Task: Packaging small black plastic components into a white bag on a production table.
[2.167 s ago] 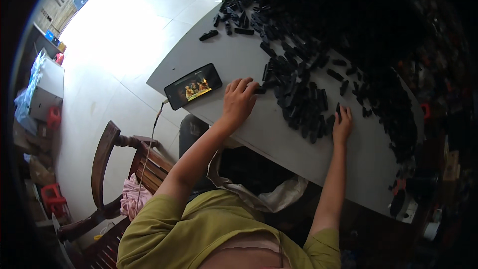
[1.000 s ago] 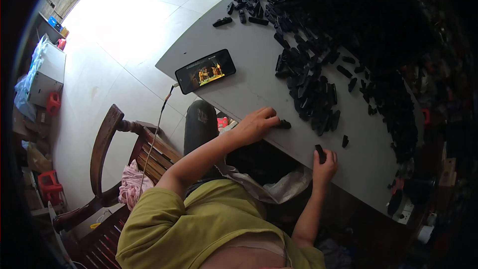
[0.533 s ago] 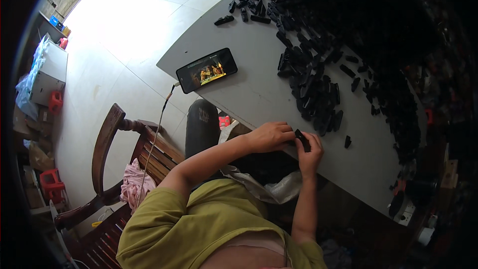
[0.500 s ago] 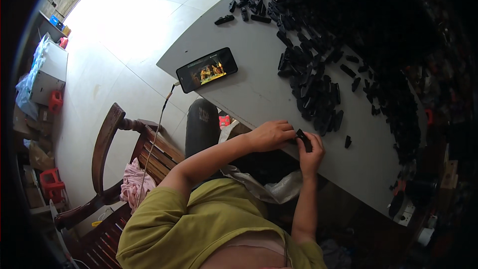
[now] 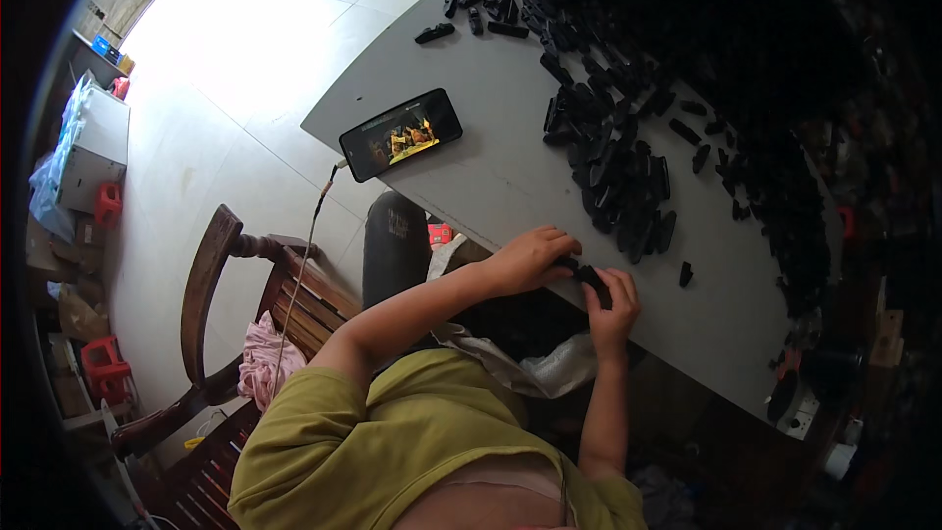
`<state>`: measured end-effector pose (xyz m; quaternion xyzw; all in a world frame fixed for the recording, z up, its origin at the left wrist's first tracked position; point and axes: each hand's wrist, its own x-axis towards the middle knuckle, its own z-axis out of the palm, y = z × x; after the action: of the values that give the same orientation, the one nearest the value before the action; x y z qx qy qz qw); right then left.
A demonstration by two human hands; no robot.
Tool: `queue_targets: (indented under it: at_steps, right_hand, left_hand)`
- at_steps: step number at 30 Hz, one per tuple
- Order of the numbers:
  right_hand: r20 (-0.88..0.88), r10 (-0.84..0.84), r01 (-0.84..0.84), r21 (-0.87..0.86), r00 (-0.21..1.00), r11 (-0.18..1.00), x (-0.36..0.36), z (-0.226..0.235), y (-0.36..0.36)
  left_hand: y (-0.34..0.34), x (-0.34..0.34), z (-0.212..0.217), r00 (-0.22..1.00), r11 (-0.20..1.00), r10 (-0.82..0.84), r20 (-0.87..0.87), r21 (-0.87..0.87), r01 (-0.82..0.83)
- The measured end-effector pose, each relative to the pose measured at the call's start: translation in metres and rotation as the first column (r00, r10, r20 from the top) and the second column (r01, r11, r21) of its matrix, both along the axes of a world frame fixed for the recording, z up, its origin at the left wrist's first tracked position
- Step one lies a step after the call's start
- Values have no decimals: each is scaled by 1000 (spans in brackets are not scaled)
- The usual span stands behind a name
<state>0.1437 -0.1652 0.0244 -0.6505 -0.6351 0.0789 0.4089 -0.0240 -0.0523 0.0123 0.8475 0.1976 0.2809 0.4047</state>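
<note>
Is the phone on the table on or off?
On. The phone is lit up, glowing yellow in places.

Black pieces (image 5: 613, 186); pale grey tabletop (image 5: 491, 177); olive-green shirt (image 5: 412, 432); pink cloth (image 5: 263, 361); reddish-brown chair (image 5: 203, 294).

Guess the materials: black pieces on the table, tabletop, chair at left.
Black pieces: probably plastic, semi-gloss; uniform black with soft highlights. Tabletop: perhaps laminate, smooth pale grey; flat even colour, fine scuffs. Chair: likely varnished wood; reddish-brown, slatted, turned shapes, slight sheen.
</note>
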Motion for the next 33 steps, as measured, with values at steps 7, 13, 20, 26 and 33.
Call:
queue_targets:
  at_steps: [7, 13, 20, 26, 33]
  right_hand:
    - [-141, 24, -43, -134, 990, 990, 12, 7, -8]
    - [-200, 33, -77, -215, 979, 974, 14, 12, -3]
    - [-36, 207, -210, -154, 978, 966, 13, 7, 11]
    - [-32, -198, 194, -108, 980, 975, 46, 4, -7]
    - [283, -576, 601, -4, 767, 799, 119, -23, -9]
  left_hand:
    - [7, -4, 3, 995, 994, -94, -46, -61, 91]
    - [10, -5, 0, 993, 988, -111, -29, -112, 108]
    - [11, 2, -2, 976, 973, -213, 49, -85, 216]
    - [1, -18, 5, 967, 967, -255, 3, 4, 255]
    - [35, 19, 19, 987, 976, 126, -103, 189, -105]
